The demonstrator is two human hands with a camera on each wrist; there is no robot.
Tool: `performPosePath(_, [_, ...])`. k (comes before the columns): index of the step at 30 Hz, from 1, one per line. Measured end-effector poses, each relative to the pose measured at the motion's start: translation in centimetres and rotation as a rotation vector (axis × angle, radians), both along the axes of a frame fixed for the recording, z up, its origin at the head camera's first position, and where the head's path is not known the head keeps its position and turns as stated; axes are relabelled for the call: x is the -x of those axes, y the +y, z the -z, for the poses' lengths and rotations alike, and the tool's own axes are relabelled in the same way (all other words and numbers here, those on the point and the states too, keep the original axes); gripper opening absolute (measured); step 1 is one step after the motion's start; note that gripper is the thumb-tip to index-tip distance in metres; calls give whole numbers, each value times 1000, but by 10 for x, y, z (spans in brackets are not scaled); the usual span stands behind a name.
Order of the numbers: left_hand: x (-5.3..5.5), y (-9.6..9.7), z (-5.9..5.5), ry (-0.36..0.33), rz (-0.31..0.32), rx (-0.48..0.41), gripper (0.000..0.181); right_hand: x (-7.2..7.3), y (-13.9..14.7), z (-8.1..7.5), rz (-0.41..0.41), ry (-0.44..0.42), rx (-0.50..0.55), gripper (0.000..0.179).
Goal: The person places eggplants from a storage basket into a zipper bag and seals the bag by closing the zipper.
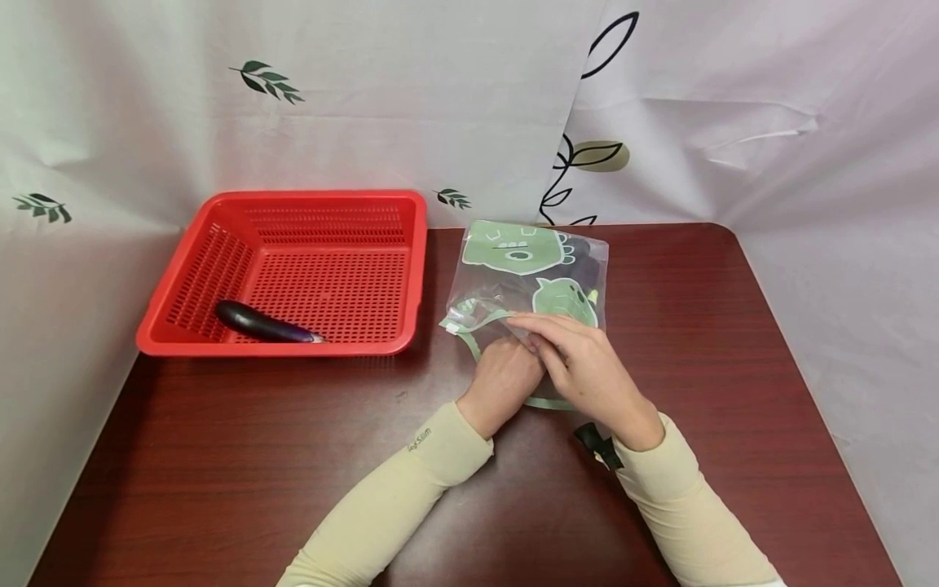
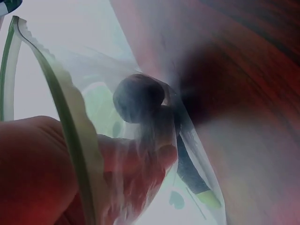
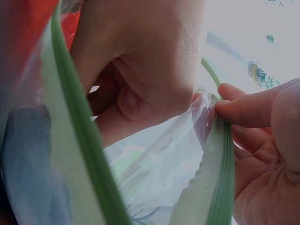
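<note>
One red rectangular plastic basket; one long purple-black eggplant inside. Right of the basket: one clear green-printed plastic zip bag, its dark contents uncountable, one bare left hand, one bare right hand.

Bag smooth, clear plastic; eggplant glossy; basket plastic; tabletop satiny, apparently wood.

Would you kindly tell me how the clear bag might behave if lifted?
The bag would probably be floppy, as its thin film looks wrinkled. The dark contents at one side may make it hang unevenly.
</note>
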State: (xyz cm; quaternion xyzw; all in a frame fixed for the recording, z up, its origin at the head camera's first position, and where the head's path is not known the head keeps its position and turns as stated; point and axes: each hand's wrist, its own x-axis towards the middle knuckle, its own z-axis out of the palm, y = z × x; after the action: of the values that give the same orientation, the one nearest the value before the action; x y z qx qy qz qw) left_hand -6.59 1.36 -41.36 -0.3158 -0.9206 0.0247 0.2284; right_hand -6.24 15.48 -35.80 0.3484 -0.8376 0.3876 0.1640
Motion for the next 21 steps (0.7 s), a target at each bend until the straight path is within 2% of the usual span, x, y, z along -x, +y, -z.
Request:
performPosePath(11, [1, -1, 1, 6, -13, -2, 13, 0, 0, 1, -1, -2, 2, 37])
performPosePath(21, [0, -2, 0, 42, -13, 9, 13, 1, 0, 1, -4, -8, 1, 36])
